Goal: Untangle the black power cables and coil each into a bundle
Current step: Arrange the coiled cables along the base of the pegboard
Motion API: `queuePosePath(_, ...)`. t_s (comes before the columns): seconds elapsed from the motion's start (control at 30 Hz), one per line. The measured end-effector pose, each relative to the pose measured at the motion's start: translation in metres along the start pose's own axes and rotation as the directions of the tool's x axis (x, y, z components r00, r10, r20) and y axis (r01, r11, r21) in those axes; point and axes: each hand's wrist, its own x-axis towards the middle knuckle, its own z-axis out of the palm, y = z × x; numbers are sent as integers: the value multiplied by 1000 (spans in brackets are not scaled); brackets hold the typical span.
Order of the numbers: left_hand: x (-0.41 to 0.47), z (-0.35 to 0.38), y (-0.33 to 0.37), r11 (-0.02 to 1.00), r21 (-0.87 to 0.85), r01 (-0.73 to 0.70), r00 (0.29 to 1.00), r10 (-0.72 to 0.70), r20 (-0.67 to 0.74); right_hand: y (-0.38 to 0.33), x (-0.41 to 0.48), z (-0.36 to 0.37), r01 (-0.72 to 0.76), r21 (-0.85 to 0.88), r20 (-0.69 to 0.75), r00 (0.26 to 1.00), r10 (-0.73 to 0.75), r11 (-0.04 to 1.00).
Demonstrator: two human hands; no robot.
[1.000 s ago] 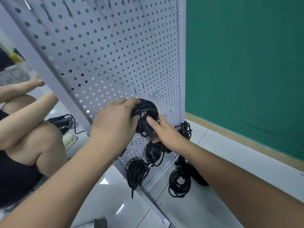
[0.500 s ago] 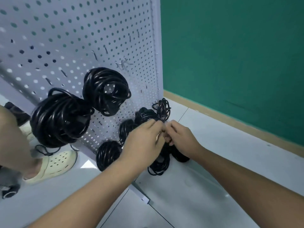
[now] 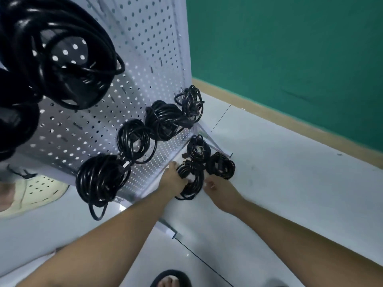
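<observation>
Three black cable coils lie on the white floor at the foot of the pegboard [image 3: 145, 59]. My left hand [image 3: 173, 180] grips the nearest floor coil [image 3: 191, 186] on its left side, fingers tucked into its loops. At that coil's right edge my right hand [image 3: 219, 190] has its curled fingertips on the loops. Just behind lie a second coil [image 3: 221, 165] and a third coil [image 3: 198, 146]. Several coiled bundles hang on the pegboard, among them a low bundle [image 3: 101, 179] and a large near bundle [image 3: 62, 59].
A green wall [image 3: 290, 48] with a wooden skirting runs behind. The pegboard's metal base foot [image 3: 168, 227] juts out between my arms. Another person's foot in a cream clog [image 3: 31, 193] is at the left. My own sandalled foot [image 3: 170, 280] is at the bottom.
My hands left the bundle on the pegboard and dropped to the floor coils. My left hand now grips the nearest one. The view has tilted down and closer.
</observation>
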Motion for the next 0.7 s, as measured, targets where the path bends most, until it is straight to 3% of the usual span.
queuePosePath(0.17, 23, 21, -19, 992, 80, 95, 995, -98, 25, 8, 3, 9, -91, 56, 9, 996, 90, 994)
queuePosePath(0.3, 8, 25, -21, 988, 44, 151, 977, -155, 146, 10, 10, 9, -141, 103, -9, 990, 143, 985)
queuePosePath(0.43, -20, 30, -14, 996, -41, 85, 983, -77, 166, 16, 8, 14, -177, 105, -4, 984, 178, 979)
queuePosePath(0.6, -57, -4, 19, 999, -40, -30, 973, 39, 228, 17, -21, -1, -174, 266, 59, 985, 164, 948)
queuePosePath(0.7, -85, -46, 49, 987, -89, -134, 966, 150, 209, 0, -48, -29, -73, 323, -11, 997, 80, 944)
